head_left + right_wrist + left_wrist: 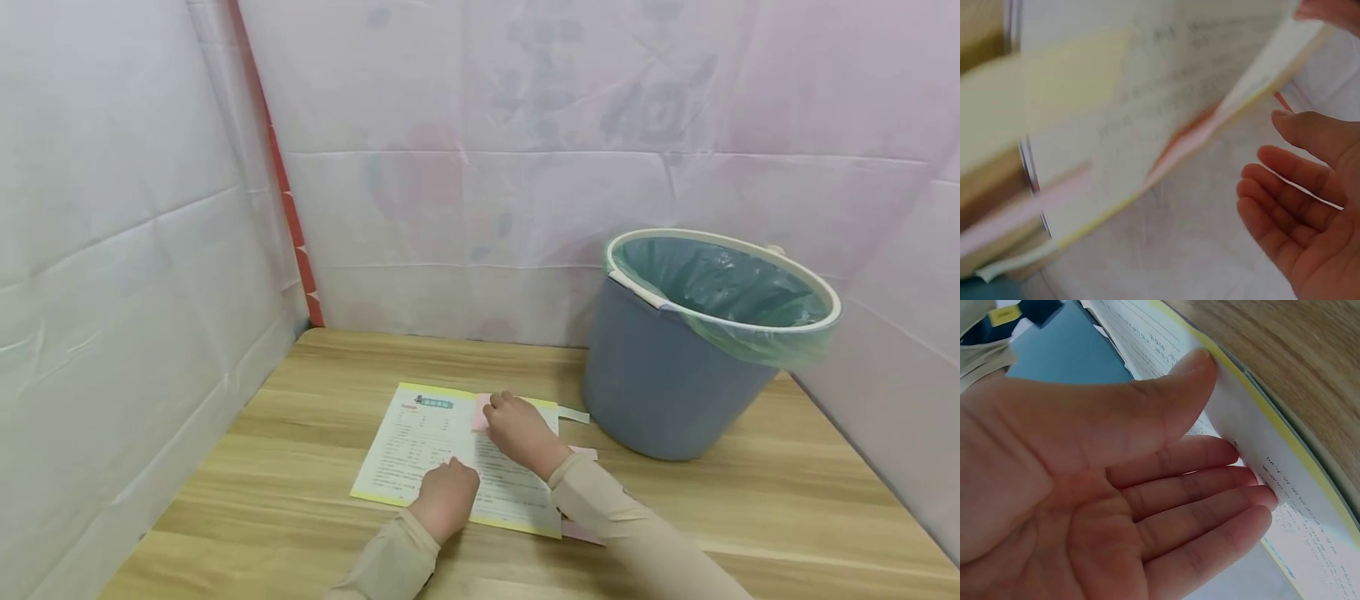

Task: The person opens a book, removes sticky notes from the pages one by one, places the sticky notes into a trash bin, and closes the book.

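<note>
An open book (405, 450) with printed, yellow-edged pages lies on the wooden table. My left hand (448, 492) is over its lower middle; in the left wrist view, that hand's straight fingers (1200, 515) touch the page and the thumb lies near the yellow edge. On the upper part of the right page is a pink sticky note (480, 412), partly covered by my right hand (517, 425). The right wrist view has this hand's fingers (1285, 219) loosely bent and apart from the thumb, nothing between them. The page and the pink note there are blurred.
Past the book's right edge stick out a pale green strip (574, 414) and pink paper tabs (583, 533). A grey-blue bucket (660, 375) with a green liner (720, 275) stands at the back right. White sheeting (450, 208) hangs behind the table (247, 500).
</note>
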`<state>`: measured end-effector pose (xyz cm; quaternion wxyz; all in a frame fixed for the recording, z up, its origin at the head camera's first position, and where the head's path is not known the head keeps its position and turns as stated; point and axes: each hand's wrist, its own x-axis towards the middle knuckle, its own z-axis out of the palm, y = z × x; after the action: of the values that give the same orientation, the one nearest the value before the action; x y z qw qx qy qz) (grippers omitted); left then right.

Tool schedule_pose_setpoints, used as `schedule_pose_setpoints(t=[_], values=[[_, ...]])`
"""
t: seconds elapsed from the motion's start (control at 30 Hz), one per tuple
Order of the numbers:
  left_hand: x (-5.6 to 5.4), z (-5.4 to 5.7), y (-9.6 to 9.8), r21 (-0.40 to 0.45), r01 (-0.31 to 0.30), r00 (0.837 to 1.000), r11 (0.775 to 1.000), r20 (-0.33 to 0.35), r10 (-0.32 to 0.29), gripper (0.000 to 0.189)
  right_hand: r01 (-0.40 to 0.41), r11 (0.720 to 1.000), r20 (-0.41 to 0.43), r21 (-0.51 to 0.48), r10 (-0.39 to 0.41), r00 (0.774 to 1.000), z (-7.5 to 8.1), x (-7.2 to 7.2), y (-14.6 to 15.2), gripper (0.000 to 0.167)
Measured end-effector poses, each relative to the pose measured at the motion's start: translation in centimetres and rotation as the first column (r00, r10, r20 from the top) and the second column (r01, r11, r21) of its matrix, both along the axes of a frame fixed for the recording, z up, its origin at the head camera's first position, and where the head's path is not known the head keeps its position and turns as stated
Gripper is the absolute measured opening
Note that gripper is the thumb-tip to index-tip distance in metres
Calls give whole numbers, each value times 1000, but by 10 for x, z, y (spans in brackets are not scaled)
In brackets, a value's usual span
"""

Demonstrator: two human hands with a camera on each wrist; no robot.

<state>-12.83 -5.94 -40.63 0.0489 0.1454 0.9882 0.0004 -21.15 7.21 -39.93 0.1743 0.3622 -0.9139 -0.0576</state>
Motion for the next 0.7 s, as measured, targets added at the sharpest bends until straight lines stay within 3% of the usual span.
schedule_pose_setpoints(t=[0.2,0.5,0.7], values=[[-1,-2,2,0,2,1000,1000,-7,-2,13,108,989,14,102,-110,994,-18,1,-6,9],[-1,-3,1,4,-3,1000,1000,-29,3,10,138,987,-7,84,-137,990,-17,2,-6,11],[-1,-1,0,20,-1,1000,1000,-22,2,12,208,977,29,56,-210,977,-17,-2,-4,13]])
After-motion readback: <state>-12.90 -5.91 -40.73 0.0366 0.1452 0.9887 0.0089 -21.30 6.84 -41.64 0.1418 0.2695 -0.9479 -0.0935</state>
